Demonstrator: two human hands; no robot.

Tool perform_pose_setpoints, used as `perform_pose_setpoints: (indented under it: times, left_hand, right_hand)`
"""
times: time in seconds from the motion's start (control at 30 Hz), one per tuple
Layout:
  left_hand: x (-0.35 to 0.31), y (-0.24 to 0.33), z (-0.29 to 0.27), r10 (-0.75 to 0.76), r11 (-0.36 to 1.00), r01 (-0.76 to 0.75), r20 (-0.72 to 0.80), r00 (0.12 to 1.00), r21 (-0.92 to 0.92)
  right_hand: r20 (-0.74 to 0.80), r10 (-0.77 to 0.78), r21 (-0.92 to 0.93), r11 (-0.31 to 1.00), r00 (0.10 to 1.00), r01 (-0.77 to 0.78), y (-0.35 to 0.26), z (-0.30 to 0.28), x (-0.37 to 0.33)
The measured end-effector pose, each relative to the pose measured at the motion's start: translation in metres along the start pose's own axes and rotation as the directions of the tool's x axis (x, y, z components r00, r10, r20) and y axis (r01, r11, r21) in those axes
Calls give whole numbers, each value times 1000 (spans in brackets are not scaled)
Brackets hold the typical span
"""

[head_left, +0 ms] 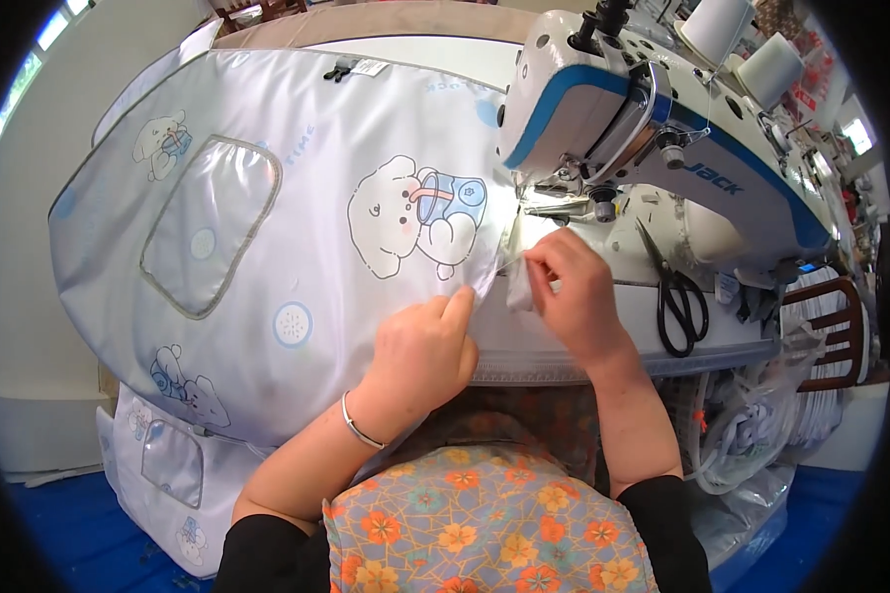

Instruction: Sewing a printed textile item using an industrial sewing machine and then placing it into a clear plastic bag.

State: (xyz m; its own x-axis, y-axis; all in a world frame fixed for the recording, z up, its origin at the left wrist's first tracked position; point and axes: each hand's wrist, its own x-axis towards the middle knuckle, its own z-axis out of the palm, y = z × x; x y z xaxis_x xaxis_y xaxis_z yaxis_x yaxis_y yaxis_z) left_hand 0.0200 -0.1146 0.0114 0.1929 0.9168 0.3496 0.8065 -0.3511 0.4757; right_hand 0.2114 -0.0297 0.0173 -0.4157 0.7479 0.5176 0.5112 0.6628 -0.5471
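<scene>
Your left hand (420, 351) lies flat on the cloth (297, 237) at the machine (643, 128), and your right hand (574, 292) pinches its edge beside the needle, so a slip could pucker the seam or prick you.

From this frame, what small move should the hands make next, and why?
Probably slide the fabric edge forward under the presser foot: the right hand pinches a small white strip at that edge just short of it, while the left hand flattens the printed cover.
</scene>
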Motion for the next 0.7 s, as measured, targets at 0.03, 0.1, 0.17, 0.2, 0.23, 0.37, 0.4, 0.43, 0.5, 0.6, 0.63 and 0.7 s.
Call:
perform_pose_setpoints:
  times: [0.03, 0.1, 0.17, 0.2, 0.23, 0.37, 0.4, 0.43, 0.5, 0.6, 0.63, 0.7]
  left_hand:
    - [1, 0, -2, -4, 1000, 4, 4, 1000, -1]
    - [0, -1, -4, -11, 1000, 11, 10, 1000, 0]
    - [-3, -6, -2, -50, 989, 39, -71, 996, -144]
    - [-3, -6, -5, -49, 989, 39, -69, 996, -144]
    - [-2, -7, -7, -112, 970, 105, -22, 993, -221]
    - [1, -8, -7, -202, 912, 227, 106, 974, -342]
    - [-1, -7, -5, -206, 911, 236, 121, 971, -338]
    - [0, -7, -3, -181, 930, 196, 78, 980, -311]
    - [1, -6, 2, -150, 948, 156, 43, 988, -277]
    - [2, -4, 4, -70, 973, 73, 25, 997, -217]
    - [0, -5, -1, -77, 975, 85, 48, 996, -203]
    - [-1, -3, -8, -71, 976, 85, 74, 995, -202]
  right_hand:
    - [-42, 30, -15, 999, 999, -30, 2, -4, 2]
    - [-66, 77, 23, 997, 995, -76, 4, -8, 2]
    - [-192, 169, 77, 985, 967, -157, 9, -9, -3]
    - [-170, 232, 115, 970, 958, -215, 11, -11, -8]
    - [-172, 235, 112, 969, 957, -218, 14, -11, -11]
    - [-111, 303, 386, 891, 947, -240, 8, -5, -22]
    - [-93, 258, 402, 893, 962, -201, -1, -2, -22]
    - [-76, 238, 285, 936, 968, -208, -12, -1, -14]
    - [-100, 225, 77, 973, 969, -218, -19, 15, -6]
    - [66, 424, 97, 898, 903, -429, -1, 16, -16]
    - [71, 423, 106, 897, 903, -428, 9, 14, -17]
    - [-156, 294, 52, 956, 943, -290, 28, -5, -23]
